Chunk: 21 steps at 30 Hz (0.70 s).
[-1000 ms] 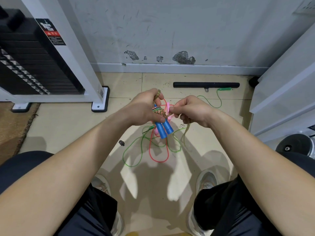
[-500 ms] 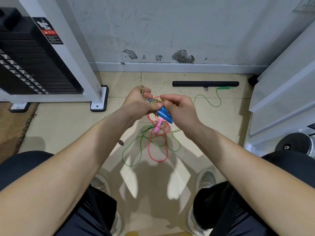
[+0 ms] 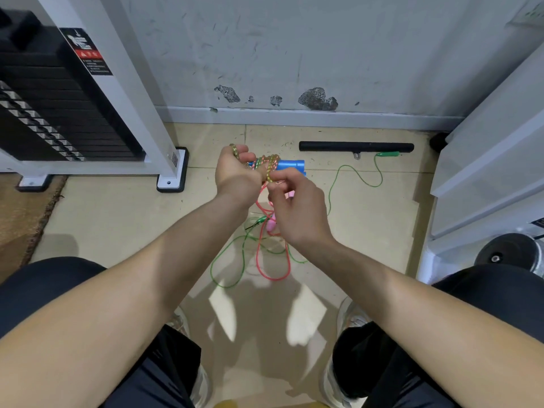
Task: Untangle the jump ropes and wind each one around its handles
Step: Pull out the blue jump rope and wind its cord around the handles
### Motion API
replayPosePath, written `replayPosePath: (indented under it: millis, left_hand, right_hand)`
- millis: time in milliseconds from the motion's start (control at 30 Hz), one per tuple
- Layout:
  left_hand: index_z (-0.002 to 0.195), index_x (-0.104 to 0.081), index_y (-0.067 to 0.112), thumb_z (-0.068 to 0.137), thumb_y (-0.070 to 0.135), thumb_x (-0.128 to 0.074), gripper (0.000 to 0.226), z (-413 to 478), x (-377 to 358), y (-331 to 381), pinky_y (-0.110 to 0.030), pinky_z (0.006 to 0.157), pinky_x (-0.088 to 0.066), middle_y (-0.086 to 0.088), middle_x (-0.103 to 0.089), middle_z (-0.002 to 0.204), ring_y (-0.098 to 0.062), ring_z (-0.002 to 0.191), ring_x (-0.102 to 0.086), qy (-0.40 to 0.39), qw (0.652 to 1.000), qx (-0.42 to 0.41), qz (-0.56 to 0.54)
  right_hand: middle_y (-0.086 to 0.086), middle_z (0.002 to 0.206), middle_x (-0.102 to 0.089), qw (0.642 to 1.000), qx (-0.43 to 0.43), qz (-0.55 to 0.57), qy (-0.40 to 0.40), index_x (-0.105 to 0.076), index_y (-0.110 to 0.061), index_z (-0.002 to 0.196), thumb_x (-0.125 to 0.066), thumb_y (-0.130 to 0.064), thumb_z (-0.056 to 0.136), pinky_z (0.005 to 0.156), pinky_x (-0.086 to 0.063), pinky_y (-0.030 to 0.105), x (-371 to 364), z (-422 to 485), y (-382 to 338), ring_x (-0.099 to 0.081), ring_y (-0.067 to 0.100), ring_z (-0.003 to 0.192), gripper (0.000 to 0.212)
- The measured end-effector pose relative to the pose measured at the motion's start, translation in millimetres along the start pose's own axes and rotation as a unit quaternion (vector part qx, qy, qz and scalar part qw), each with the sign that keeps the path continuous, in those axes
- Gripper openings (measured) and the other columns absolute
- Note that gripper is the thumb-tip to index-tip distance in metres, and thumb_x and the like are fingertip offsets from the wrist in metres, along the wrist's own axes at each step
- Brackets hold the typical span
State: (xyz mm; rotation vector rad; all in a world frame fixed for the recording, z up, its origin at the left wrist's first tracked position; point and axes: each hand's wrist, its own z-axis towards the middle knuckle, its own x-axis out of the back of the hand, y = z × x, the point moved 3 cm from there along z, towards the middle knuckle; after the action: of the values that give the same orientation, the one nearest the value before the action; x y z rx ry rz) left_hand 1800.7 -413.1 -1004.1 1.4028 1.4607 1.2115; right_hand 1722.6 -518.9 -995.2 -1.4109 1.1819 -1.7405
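Observation:
My left hand (image 3: 235, 175) grips the blue handles (image 3: 290, 166), which lie sideways and point right, with the multicoloured braided rope (image 3: 269, 169) coiled around them. My right hand (image 3: 297, 207) pinches that rope just below the handles. On the floor underneath lie a pink rope (image 3: 262, 266) and a green rope (image 3: 332, 187), looped over each other. A pink handle (image 3: 270, 225) peeks out beside my right hand. One green handle (image 3: 388, 154) lies near the black bar.
A black bar (image 3: 356, 147) lies by the wall. The white frame foot (image 3: 173, 172) of a weight stack machine stands at the left, white equipment (image 3: 485, 172) at the right, a black weight plate (image 3: 506, 251) beside it. My knees and shoes frame the tiled floor.
The blue handles have swung from pointing down to lying sideways and higher up. My right hand has moved below them, carrying the braided rope around.

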Motion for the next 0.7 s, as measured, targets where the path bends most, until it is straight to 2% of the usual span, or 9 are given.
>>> replayPosePath:
  millis: [67, 133, 233, 267, 400, 500, 533, 600, 700]
  left_hand:
    - [0.116, -0.047, 0.007, 0.085, -0.012, -0.067, 0.041, 1, 0, 0, -0.042, 0.084, -0.060, 0.002, -0.050, 0.093, -0.022, 0.082, -0.058, -0.018, 0.993, 0.079, -0.080]
    - [0.113, -0.052, 0.002, 0.087, -0.011, -0.062, 0.030, 1, 3, 5, -0.035, 0.075, -0.060, -0.005, -0.054, 0.096, -0.021, 0.071, -0.061, -0.033, 0.986, 0.132, -0.101]
    - [0.096, -0.059, 0.002, 0.089, 0.001, -0.060, 0.007, 1, 7, 12, -0.030, 0.067, -0.060, -0.009, -0.055, 0.089, -0.022, 0.068, -0.060, -0.036, 0.973, 0.181, -0.136]
    - [0.096, -0.060, 0.003, 0.090, 0.007, -0.062, 0.007, 2, 8, 13, -0.031, 0.068, -0.061, -0.008, -0.056, 0.090, -0.022, 0.070, -0.061, -0.034, 0.969, 0.189, -0.156]
    - [0.114, -0.061, -0.005, 0.077, 0.015, -0.086, 0.048, 7, 9, 7, -0.030, 0.073, -0.061, -0.006, -0.059, 0.091, -0.017, 0.070, -0.067, -0.084, 0.978, 0.139, -0.129]
    - [0.107, -0.050, 0.002, 0.072, 0.008, -0.088, 0.052, 12, 14, 6, -0.027, 0.069, -0.060, -0.008, -0.056, 0.096, -0.020, 0.071, -0.070, -0.042, 0.983, 0.120, -0.135]
    - [0.107, -0.052, 0.000, 0.074, 0.006, -0.086, 0.048, 13, 16, 9, -0.028, 0.069, -0.060, -0.009, -0.058, 0.096, -0.021, 0.072, -0.072, -0.029, 0.980, 0.122, -0.157]
    - [0.113, -0.061, -0.008, 0.078, 0.005, -0.083, 0.043, 15, 21, 17, -0.025, 0.067, -0.060, -0.010, -0.065, 0.097, -0.020, 0.074, -0.075, -0.031, 0.974, 0.132, -0.180]
    - [0.107, -0.075, 0.004, 0.082, 0.010, -0.080, 0.026, 11, 27, 24, -0.020, 0.066, -0.058, -0.004, -0.073, 0.097, -0.013, 0.071, -0.075, -0.071, 0.972, 0.156, -0.164]
  right_hand:
    - [-0.010, 0.082, -0.064, 0.999, 0.037, -0.030, -0.001, -0.070, -0.021, 0.119, -0.052, -0.020, 0.101, 0.078, -0.054, 0.038, 2, 2, 0, -0.068, 0.021, 0.077, 0.025]
    - [-0.004, 0.087, -0.066, 0.995, 0.069, -0.066, -0.008, -0.071, -0.023, 0.122, -0.049, -0.019, 0.101, 0.078, -0.051, 0.035, 5, 7, -1, -0.067, 0.023, 0.085, 0.030]
    - [-0.002, 0.094, -0.062, 0.992, 0.097, -0.078, -0.019, -0.071, -0.022, 0.124, -0.051, -0.017, 0.101, 0.080, -0.051, 0.036, 4, 8, -2, -0.066, 0.024, 0.085, 0.031]
    - [-0.001, 0.095, -0.062, 0.991, 0.102, -0.082, -0.021, -0.070, -0.021, 0.124, -0.051, -0.015, 0.101, 0.080, -0.051, 0.036, 3, 6, -2, -0.064, 0.022, 0.086, 0.031]
    - [0.004, 0.093, -0.058, 0.989, 0.112, -0.077, -0.057, -0.067, -0.022, 0.129, -0.048, -0.014, 0.101, 0.076, -0.052, 0.041, 2, 8, 1, -0.064, 0.027, 0.081, 0.035]
    - [-0.006, 0.089, -0.058, 0.990, 0.095, -0.053, -0.088, -0.065, -0.025, 0.131, -0.048, -0.016, 0.101, 0.076, -0.053, 0.039, 2, 9, 4, -0.067, 0.027, 0.073, 0.036]
    - [-0.009, 0.085, -0.060, 0.993, 0.076, -0.032, -0.089, -0.068, -0.025, 0.126, -0.050, -0.017, 0.101, 0.075, -0.053, 0.036, 4, 10, 7, -0.068, 0.024, 0.071, 0.032]
    - [-0.001, 0.081, -0.064, 0.996, 0.035, 0.007, -0.084, -0.072, -0.021, 0.107, -0.053, -0.019, 0.101, 0.064, -0.053, 0.027, 9, 13, 13, -0.065, 0.018, 0.066, 0.020]
    - [0.007, 0.086, -0.068, 0.994, 0.010, 0.015, -0.104, -0.072, -0.019, 0.092, -0.055, -0.021, 0.101, 0.058, -0.047, 0.022, 17, 24, 22, -0.058, 0.012, 0.063, 0.019]
